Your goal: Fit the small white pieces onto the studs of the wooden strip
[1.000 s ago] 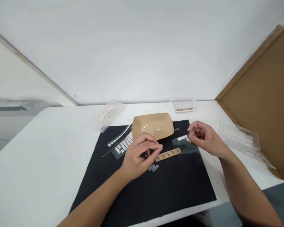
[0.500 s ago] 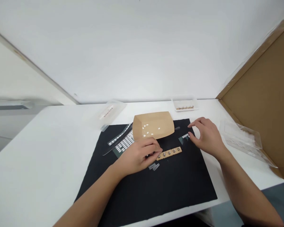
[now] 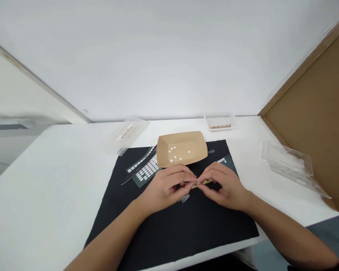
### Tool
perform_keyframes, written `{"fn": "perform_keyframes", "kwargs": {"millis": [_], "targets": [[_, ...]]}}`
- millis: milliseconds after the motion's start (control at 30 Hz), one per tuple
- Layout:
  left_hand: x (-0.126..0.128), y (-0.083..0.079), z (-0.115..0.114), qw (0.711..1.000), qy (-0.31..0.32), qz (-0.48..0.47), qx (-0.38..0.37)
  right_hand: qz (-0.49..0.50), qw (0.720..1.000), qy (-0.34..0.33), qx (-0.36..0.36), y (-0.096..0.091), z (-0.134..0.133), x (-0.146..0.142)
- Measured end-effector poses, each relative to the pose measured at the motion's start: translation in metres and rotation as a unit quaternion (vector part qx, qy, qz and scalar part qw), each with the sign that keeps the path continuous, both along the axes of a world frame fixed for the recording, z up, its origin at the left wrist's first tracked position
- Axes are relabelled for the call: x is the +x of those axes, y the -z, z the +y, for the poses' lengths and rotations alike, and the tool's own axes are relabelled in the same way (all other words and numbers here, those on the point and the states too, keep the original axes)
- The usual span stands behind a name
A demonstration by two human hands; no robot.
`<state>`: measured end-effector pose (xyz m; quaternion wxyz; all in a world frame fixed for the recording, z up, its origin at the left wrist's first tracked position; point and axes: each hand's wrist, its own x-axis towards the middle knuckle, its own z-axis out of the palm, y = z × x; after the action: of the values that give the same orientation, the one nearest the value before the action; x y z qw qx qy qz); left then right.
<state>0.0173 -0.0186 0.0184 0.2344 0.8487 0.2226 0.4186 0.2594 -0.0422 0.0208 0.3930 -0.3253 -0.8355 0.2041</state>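
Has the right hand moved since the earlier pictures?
Yes: against the black mat, the right hand has moved left and towards the person, beside the left hand.

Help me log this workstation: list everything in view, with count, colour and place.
Table: one, white, under mat
Mat: one, black, on table
Tray: one, tan, mat's far edge
Loose ovals: several, white, in tray
Oval-dotted sheets: at least two, dark green, mat's left and right
Pointed tool: one, dark, at left sheet
Post strip: one, tan, at fingertips
Slivers: at least two, clear, near left fingers and right of tray
Small box: one, clear, behind tray
Case: one, clear, right of mat
Pouch: one, translucent, beyond mat's left
Cardboard panel: one, brown, far right
Back wall: one, white, behind table
Left hand: one, bare, at post strip
Right hand: one, bare, at post strip
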Motion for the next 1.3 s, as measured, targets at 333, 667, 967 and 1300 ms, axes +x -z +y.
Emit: {"fn": "perform_keyframes", "kwargs": {"millis": [333, 667, 967, 1300], "targets": [[0.0001, -0.0005, 0.0021, 1.000, 0.004, -0.004, -0.001, -0.005, 1.000, -0.007, 0.004, 0.0060, 0.0024, 0.0017], [-0.0043, 0.0036, -0.0020, 0.979, 0.022, -0.020, -0.203, 0.006, 0.999, -0.036, 0.005, 0.0048, 0.0044, 0.0026], [-0.0027, 0.0052, -0.0029, 0.944, 0.044, -0.053, -0.324, -0.002, 0.999, -0.044, 0.009, 0.0029, 0.0033, 0.0023], [-0.0057, 0.0072, 0.0059, 0.995, 0.035, 0.013, -0.095, -0.065, 0.994, -0.018, 0.083, 0.0014, 0.0039, 0.0048]]}}
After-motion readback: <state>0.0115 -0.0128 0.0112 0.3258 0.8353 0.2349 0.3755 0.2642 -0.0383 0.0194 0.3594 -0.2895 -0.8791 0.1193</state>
